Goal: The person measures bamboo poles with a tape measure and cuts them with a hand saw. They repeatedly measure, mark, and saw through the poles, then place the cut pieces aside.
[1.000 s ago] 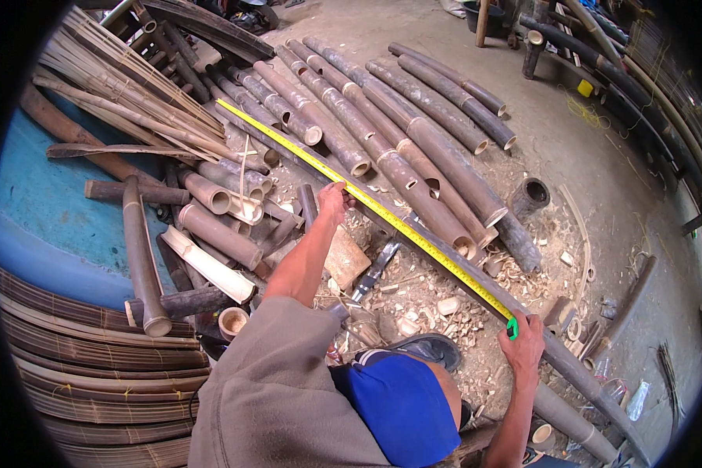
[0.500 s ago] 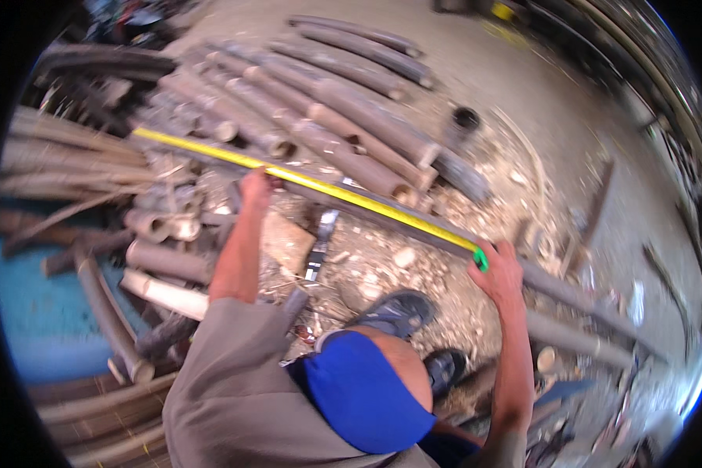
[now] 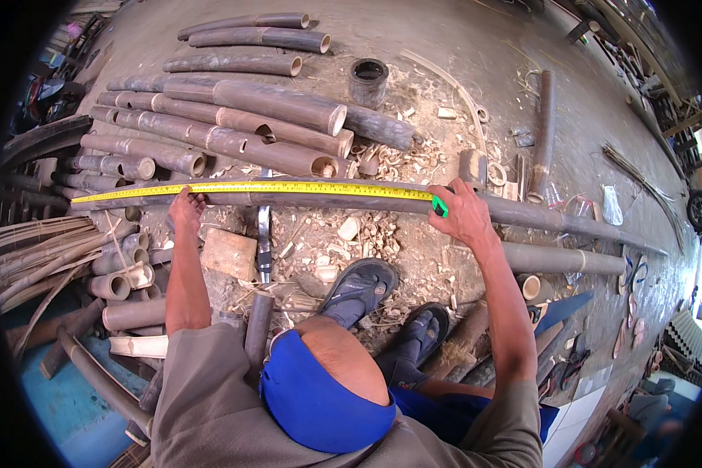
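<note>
A long dark bamboo pole [image 3: 546,218] crosses in front of me from left to right. Along its upper side runs a yellow tape blade [image 3: 304,187], pulled out from a tape measure [image 3: 440,207] with a green case. My right hand [image 3: 464,214] is closed around that case, its fingers against the pole. Farther left, my left hand [image 3: 186,212] is closed at the pole's near side, thumb by the blade's edge; its fingers partly wrap under the pole. The blade reaches past my left hand to the pole's left end.
Cut bamboo tubes [image 3: 234,117] lie in rows beyond the pole. Wood chips [image 3: 366,253] cover the ground around my sandals [image 3: 363,288]. A long blade tool [image 3: 264,242] lies under the pole beside a wooden block [image 3: 229,253]. Split bamboo strips [image 3: 43,249] are piled at left; a saw [image 3: 561,310] lies right.
My view has turned, so the pole and tape now run nearly level instead of slanting down to the right. Both hands keep their hold, and the picture is sharper.
</note>
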Action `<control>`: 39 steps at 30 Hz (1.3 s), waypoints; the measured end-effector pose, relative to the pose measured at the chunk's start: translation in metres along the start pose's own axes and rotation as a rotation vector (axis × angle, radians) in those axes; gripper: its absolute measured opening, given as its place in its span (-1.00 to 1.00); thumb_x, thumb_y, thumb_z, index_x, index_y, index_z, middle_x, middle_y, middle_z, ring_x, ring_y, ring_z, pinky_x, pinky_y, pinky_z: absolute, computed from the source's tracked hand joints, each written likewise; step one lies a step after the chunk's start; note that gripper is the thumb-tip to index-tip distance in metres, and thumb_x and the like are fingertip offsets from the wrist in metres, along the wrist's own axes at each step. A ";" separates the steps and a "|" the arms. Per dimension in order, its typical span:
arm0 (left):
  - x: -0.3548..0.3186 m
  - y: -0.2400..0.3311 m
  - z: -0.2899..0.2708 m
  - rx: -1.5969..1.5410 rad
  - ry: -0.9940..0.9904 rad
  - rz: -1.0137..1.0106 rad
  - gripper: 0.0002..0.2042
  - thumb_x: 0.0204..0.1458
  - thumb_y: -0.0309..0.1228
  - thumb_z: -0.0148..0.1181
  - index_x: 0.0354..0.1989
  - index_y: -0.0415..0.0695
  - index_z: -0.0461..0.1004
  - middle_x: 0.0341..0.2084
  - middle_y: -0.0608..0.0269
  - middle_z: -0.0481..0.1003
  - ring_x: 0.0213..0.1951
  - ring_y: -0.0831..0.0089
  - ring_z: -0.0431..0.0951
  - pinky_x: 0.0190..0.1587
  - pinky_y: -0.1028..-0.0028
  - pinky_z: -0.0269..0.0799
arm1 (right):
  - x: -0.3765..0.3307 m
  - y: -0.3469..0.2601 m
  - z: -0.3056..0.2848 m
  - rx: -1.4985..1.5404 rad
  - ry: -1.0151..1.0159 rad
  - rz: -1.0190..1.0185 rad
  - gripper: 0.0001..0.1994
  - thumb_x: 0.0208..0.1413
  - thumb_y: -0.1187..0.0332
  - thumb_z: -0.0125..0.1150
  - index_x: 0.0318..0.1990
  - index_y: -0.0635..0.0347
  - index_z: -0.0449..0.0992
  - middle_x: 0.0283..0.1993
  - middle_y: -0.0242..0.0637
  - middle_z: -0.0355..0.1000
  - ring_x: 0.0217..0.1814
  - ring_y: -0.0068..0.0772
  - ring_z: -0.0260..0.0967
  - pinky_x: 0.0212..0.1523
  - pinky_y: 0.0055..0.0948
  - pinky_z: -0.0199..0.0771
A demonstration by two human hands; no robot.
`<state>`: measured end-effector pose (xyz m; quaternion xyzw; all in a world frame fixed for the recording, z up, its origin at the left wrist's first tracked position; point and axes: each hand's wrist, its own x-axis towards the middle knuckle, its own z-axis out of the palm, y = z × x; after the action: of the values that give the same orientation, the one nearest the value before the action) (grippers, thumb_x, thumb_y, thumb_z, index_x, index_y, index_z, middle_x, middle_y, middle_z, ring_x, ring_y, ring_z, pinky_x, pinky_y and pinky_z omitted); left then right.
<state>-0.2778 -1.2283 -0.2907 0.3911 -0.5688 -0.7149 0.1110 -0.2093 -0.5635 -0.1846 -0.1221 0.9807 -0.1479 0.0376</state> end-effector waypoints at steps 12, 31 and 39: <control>-0.007 -0.002 -0.001 0.208 0.054 0.011 -0.72 0.18 -0.17 0.41 -0.21 -0.06 0.48 -0.58 0.33 0.53 -0.64 0.48 0.51 -0.61 0.47 0.43 | -0.021 0.048 -0.006 -0.062 -0.045 0.102 -0.47 0.01 0.10 0.43 0.22 -0.29 0.57 0.04 -0.08 0.40 0.23 0.05 0.41 0.09 0.05 0.63; 0.004 -0.010 -0.007 0.250 -0.004 0.033 -0.71 0.23 -0.08 0.36 -0.36 0.00 0.50 -0.61 0.41 0.48 -0.63 0.58 0.41 -0.62 0.53 0.24 | -0.031 0.048 -0.002 -0.207 -0.064 0.228 -0.42 0.04 -0.03 0.45 0.25 -0.24 0.53 0.21 -0.01 0.38 0.33 0.06 0.33 0.12 0.08 0.56; 0.020 -0.003 -0.011 0.313 0.035 0.024 -0.70 0.21 -0.01 0.34 -0.24 0.02 0.53 -0.56 0.44 0.46 -0.58 0.57 0.42 -0.53 0.52 0.34 | -0.045 0.043 0.008 -0.046 0.030 0.090 -0.44 0.00 0.00 0.44 0.22 -0.24 0.54 0.08 0.02 0.39 0.20 0.07 0.40 0.01 0.01 0.63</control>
<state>-0.2827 -1.2467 -0.3028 0.4095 -0.6760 -0.6090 0.0670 -0.1743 -0.5142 -0.2036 -0.0763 0.9888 -0.1253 0.0269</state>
